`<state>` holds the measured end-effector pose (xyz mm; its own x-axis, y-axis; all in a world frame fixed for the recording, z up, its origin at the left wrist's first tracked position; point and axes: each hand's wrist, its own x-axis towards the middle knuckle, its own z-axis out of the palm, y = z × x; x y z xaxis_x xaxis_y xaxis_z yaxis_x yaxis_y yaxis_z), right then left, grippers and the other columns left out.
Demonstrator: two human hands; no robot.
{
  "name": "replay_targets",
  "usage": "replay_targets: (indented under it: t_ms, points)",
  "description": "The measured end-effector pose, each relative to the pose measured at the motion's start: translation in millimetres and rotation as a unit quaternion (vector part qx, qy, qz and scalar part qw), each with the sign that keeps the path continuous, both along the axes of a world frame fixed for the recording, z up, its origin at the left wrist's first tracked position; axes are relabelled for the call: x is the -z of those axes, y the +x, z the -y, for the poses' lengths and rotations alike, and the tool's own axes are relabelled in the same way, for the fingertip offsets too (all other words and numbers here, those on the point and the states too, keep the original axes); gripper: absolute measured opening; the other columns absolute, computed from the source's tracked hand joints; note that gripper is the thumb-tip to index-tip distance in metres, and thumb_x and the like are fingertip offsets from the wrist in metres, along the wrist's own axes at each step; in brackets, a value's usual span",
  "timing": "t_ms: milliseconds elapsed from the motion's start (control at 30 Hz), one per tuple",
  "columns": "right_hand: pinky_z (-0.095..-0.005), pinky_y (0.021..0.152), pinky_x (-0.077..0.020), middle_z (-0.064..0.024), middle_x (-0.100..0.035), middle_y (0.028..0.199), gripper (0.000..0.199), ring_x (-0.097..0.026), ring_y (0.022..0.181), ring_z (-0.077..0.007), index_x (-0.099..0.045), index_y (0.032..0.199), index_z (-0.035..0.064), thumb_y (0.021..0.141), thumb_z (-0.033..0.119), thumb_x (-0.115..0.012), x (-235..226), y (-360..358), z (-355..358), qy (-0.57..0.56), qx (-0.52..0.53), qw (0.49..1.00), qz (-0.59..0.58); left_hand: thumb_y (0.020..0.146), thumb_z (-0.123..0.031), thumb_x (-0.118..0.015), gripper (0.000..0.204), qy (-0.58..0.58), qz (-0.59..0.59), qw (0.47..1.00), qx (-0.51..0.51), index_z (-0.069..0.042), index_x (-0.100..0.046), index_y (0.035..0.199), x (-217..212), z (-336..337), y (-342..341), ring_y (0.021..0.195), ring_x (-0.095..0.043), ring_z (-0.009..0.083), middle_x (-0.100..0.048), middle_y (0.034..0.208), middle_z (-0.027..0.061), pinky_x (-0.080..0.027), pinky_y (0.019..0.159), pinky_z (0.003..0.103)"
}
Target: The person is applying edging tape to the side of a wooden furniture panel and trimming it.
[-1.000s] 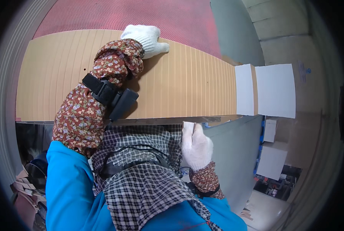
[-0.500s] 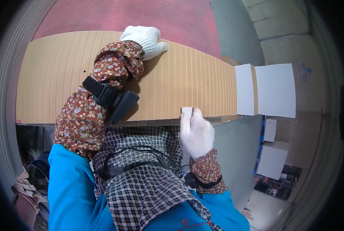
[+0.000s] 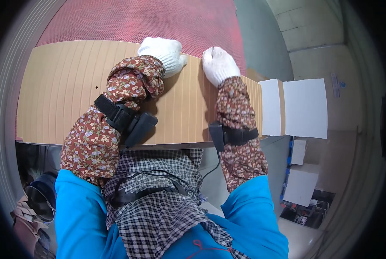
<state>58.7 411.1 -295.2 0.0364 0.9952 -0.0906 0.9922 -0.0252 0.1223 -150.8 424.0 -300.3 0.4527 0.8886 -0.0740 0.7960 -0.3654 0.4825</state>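
A long tan cardboard sheet (image 3: 181, 108) with many parallel crease lines lies across in front of me. At its far edge my left hand (image 3: 162, 54), in a white knit glove, is closed over the border, its fingertips hidden. To the right of it, my right hand (image 3: 220, 65), gloved the same way, is also closed at the far edge. A corner of a small flat white piece (image 3: 208, 50) shows at its fingertips; the glove covers the rest. Both forearms reach over the sheet in floral sleeves with black straps.
Red mesh-like material (image 3: 141, 21) spreads beyond the sheet. White panels (image 3: 305, 108) with a tan strip between them extend past its right end. A dark bucket (image 3: 41, 196) and cardboard scraps stand at lower left. A box of dark items (image 3: 310, 208) sits at lower right.
My right hand has moved from the sheet's near edge to its far edge, carrying the small white piece. My left hand has stayed at nearly the same place on the far edge.
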Motion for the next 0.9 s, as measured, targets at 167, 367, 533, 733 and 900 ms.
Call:
replay_targets:
  t_ms: [167,367,533,733,900]
  points:
    - [-0.0496,0.097,-0.0565,-0.0262,-0.067,0.123,0.035,-0.068,0.115,-0.0392,-0.066,0.118,-0.001,0.105,0.022,-0.042,-8,-3,4,-0.022,-0.042,0.998,0.038,0.094,-0.041,-0.057,0.041,0.014,0.013,1.0,0.012,-0.006,-0.076,0.104,1,3,-1,0.096,-0.074,0.036,-0.076,0.099,0.0189,-0.057,0.091,0.049]
    - [-0.0466,0.075,-0.06,-0.0205,-0.064,0.109,0.029,-0.072,0.091,-0.0355,-0.061,0.121,0.0017,0.103,0.017,-0.044,-12,-24,103,0.052,-0.101,0.99,0.085,0.094,-0.043,-0.057,0.042,-0.002,0.01,1.0,0.006,-0.007,-0.076,0.104,2,8,-4,0.097,-0.074,0.0367,-0.076,0.1,0.0186,-0.057,0.092,0.049]
    - [-0.0434,0.058,-0.0579,-0.019,-0.063,0.099,0.025,-0.071,0.069,-0.0343,-0.061,0.119,0.0019,0.103,0.016,-0.048,-25,-48,202,0.011,-0.016,1.0,0.017,0.093,-0.045,-0.058,0.043,-0.004,0.035,0.999,0.002,-0.008,-0.076,0.106,3,12,-4,0.097,-0.073,0.0365,-0.076,0.101,0.018,-0.057,0.093,0.049]
    - [-0.0476,0.048,-0.0545,-0.0172,-0.062,0.052,0.029,-0.068,0.05,-0.0369,-0.059,0.086,0.0064,0.104,0.03,-0.058,-8,-63,299,0.048,0.081,0.99,-0.102,0.094,-0.045,-0.057,0.045,-0.01,0.016,1.0,0.0,-0.007,-0.075,0.107,3,13,-2,0.098,-0.074,0.036,-0.076,0.101,0.0179,-0.057,0.093,0.048]
    - [-0.0498,0.056,-0.0554,-0.0181,-0.069,0.073,0.017,-0.07,0.064,-0.0395,-0.064,0.101,0.009,0.103,0.025,-0.06,-23,-68,303,0.045,0.132,0.983,-0.116,0.093,-0.046,-0.057,0.046,0.021,0.019,1.0,-0.001,-0.007,-0.075,0.108,2,14,2,0.098,-0.074,0.0358,-0.076,0.102,0.0177,-0.057,0.093,0.048]
